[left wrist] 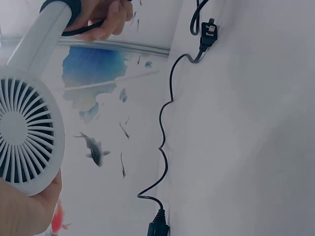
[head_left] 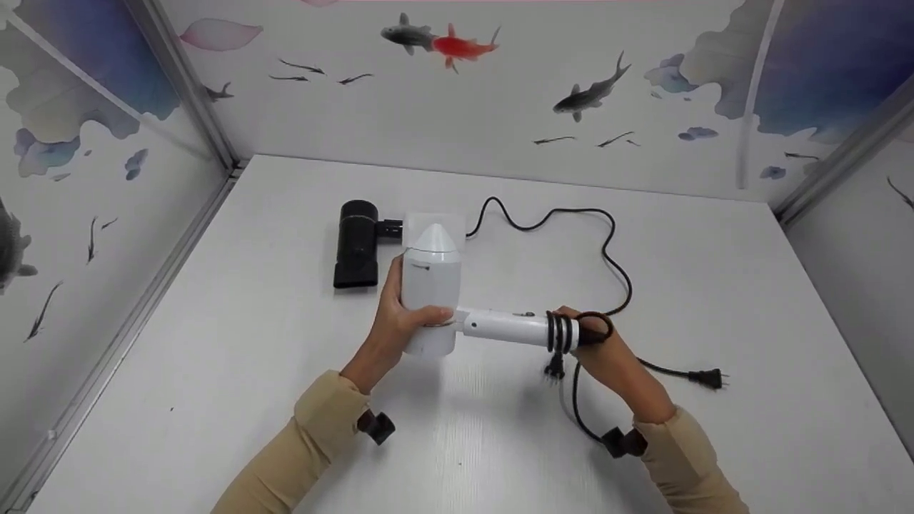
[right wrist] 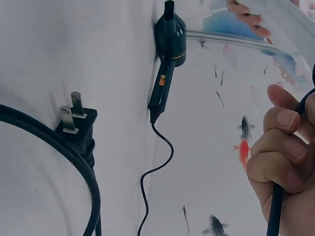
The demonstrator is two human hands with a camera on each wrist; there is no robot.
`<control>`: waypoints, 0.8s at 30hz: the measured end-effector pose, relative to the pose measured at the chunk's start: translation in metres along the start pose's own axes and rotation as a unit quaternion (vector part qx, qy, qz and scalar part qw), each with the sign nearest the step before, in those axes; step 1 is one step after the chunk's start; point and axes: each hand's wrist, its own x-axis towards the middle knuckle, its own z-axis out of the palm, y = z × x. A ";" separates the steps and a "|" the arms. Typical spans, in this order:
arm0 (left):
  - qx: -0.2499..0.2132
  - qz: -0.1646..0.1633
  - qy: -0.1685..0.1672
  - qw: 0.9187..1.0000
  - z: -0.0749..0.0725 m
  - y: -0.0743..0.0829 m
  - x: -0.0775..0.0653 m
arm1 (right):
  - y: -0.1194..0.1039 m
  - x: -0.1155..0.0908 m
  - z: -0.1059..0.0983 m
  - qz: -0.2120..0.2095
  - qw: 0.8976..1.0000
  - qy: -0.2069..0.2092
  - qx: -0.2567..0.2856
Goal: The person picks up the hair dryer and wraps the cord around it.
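My left hand grips the barrel of a white hair dryer, its thumb across the front. In the left wrist view the dryer's round slotted grille shows. The handle points right, with a black cord wound in several turns round its end. At that end, my right hand curls its fingers round the cord, as the right wrist view shows. A two-pin plug hangs just below the wound cord. The cord also droops in a loop beneath the right hand.
On the white table, a black hair dryer lies beyond my left hand, its handle partly hidden. Its thin cord curves along the back and right to a plug. Walls with painted fish enclose the table.
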 end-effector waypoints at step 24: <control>0.023 -0.016 0.114 0.993 0.001 -0.004 0.010 | -0.020 -0.013 0.013 -0.174 0.958 0.083 -0.212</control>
